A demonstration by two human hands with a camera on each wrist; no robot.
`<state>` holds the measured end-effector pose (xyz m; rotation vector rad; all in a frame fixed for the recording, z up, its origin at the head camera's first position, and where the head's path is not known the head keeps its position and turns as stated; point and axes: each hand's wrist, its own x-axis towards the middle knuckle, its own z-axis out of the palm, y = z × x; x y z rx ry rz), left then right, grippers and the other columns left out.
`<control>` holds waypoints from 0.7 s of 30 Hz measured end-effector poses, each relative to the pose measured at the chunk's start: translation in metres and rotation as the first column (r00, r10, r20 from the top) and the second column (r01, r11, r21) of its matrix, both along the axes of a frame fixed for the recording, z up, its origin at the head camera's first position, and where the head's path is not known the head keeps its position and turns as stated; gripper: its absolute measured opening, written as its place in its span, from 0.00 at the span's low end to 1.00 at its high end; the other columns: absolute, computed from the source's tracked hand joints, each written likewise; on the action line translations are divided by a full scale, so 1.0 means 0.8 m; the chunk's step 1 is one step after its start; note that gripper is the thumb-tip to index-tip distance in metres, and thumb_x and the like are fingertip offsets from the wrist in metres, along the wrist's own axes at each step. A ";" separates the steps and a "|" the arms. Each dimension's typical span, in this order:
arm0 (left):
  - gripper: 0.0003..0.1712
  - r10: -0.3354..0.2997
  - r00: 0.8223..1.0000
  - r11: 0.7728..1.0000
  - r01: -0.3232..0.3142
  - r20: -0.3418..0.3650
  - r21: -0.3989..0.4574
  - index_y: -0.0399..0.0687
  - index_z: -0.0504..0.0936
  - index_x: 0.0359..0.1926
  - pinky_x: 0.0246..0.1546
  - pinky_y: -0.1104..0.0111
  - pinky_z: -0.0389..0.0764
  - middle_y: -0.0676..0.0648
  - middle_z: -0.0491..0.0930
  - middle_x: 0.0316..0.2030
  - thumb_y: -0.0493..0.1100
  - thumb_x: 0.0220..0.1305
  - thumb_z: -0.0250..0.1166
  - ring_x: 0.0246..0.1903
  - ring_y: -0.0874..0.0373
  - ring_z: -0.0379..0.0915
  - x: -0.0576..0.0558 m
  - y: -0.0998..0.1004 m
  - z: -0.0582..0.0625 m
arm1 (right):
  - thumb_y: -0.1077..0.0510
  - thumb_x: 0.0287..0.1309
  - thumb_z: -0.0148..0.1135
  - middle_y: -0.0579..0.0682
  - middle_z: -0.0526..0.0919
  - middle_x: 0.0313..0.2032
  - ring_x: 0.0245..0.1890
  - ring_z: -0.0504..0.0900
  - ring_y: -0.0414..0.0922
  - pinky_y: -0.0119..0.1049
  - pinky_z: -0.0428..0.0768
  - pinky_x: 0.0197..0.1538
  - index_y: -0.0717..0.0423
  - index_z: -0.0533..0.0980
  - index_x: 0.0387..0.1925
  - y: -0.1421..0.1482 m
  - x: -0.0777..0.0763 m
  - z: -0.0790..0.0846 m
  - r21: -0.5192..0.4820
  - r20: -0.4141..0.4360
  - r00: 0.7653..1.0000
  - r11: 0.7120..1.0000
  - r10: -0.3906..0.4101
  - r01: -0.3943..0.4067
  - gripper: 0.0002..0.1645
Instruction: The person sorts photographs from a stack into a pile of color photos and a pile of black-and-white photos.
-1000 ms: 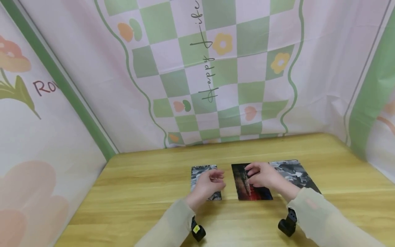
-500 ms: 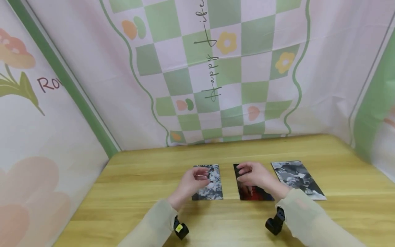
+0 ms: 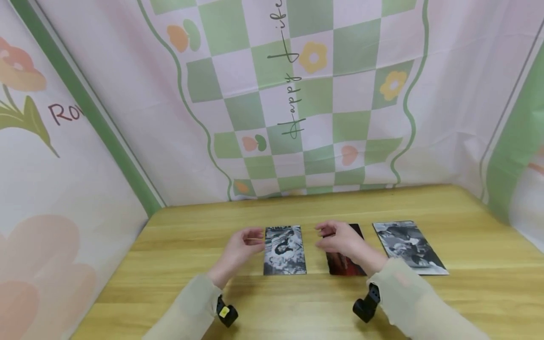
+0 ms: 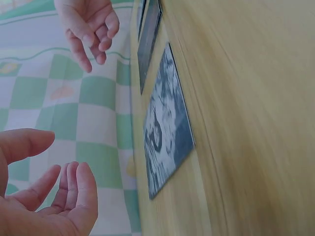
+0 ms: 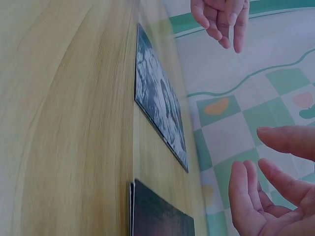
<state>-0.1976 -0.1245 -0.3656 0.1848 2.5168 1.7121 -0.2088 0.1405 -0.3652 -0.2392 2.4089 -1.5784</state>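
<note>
Three flat picture cards or thin booklets lie in a row on the table. The left one is a black-and-white picture card [image 3: 284, 252], also seen tilted in the left wrist view. In the middle is a dark red and black booklet [image 3: 345, 264], partly hidden by the right hand. A grey picture card [image 3: 409, 246] lies at the right. My left hand [image 3: 241, 248] hovers just left of the black-and-white card, fingers relaxed and holding nothing. Above the dark booklet is my right hand [image 3: 342, 241], with its fingers loosely bent and nothing between thumb and fingers.
The wooden table [image 3: 191, 264] meets a hanging cloth [image 3: 314, 104] with green checks at its back edge. Another printed cloth [image 3: 42, 198] hangs at the left. Black wrist cameras [image 3: 227, 314] are strapped under both sleeves.
My left hand has moved left, off the black-and-white card, which is now uncovered. The right hand has shifted left across the dark booklet, and the grey card shows more fully.
</note>
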 end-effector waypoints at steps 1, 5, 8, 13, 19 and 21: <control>0.23 0.009 1.000 1.000 -0.009 0.001 -0.006 0.30 0.73 0.56 0.47 0.64 0.82 0.33 0.77 0.49 0.30 0.57 0.63 0.46 0.47 0.77 0.000 -0.003 0.000 | 0.64 0.55 0.63 0.67 0.73 0.53 0.46 0.78 0.51 0.42 0.83 0.47 0.69 0.68 0.58 -0.001 0.000 0.000 0.001 -0.003 1.000 1.000 0.004 -0.004 0.29; 0.22 0.047 0.999 0.999 -0.047 0.004 -0.011 0.31 0.73 0.55 0.46 0.64 0.82 0.33 0.77 0.49 0.30 0.58 0.63 0.47 0.47 0.77 -0.001 -0.013 -0.001 | 0.63 0.56 0.62 0.67 0.73 0.53 0.47 0.78 0.52 0.43 0.83 0.48 0.68 0.68 0.58 -0.005 0.001 -0.002 0.003 -0.011 1.000 1.000 0.020 -0.020 0.28; 0.23 0.066 0.998 0.998 -0.066 0.010 -0.002 0.30 0.73 0.56 0.47 0.64 0.82 0.32 0.76 0.50 0.30 0.58 0.63 0.47 0.47 0.77 -0.003 -0.019 -0.003 | 0.64 0.56 0.61 0.67 0.73 0.54 0.47 0.78 0.52 0.44 0.82 0.48 0.69 0.68 0.58 -0.009 0.001 -0.005 -0.009 -0.011 0.999 0.999 0.036 -0.036 0.28; 0.25 0.048 0.998 0.999 -0.047 0.039 -0.005 0.30 0.72 0.57 0.48 0.62 0.82 0.32 0.76 0.51 0.32 0.58 0.63 0.47 0.46 0.77 -0.006 -0.028 -0.012 | 0.64 0.57 0.61 0.68 0.73 0.54 0.49 0.77 0.55 0.46 0.82 0.49 0.70 0.67 0.58 -0.015 0.003 -0.014 -0.009 -0.012 0.998 0.998 0.064 -0.064 0.28; 0.28 -0.021 0.992 1.000 0.019 0.127 0.012 0.29 0.66 0.61 0.50 0.58 0.81 0.30 0.73 0.55 0.33 0.61 0.60 0.49 0.45 0.76 -0.007 -0.029 -0.024 | 0.63 0.56 0.63 0.65 0.74 0.53 0.48 0.78 0.54 0.47 0.82 0.47 0.68 0.69 0.57 -0.024 0.001 -0.024 -0.002 0.013 0.999 0.999 0.053 -0.053 0.28; 0.29 -0.042 0.988 0.999 0.038 0.149 0.026 0.29 0.65 0.62 0.50 0.58 0.81 0.30 0.72 0.55 0.34 0.61 0.60 0.49 0.45 0.75 -0.008 -0.028 -0.028 | 0.63 0.55 0.63 0.65 0.74 0.52 0.48 0.78 0.54 0.47 0.82 0.47 0.68 0.69 0.57 -0.027 -0.001 -0.027 -0.007 0.033 0.998 0.999 0.046 -0.045 0.28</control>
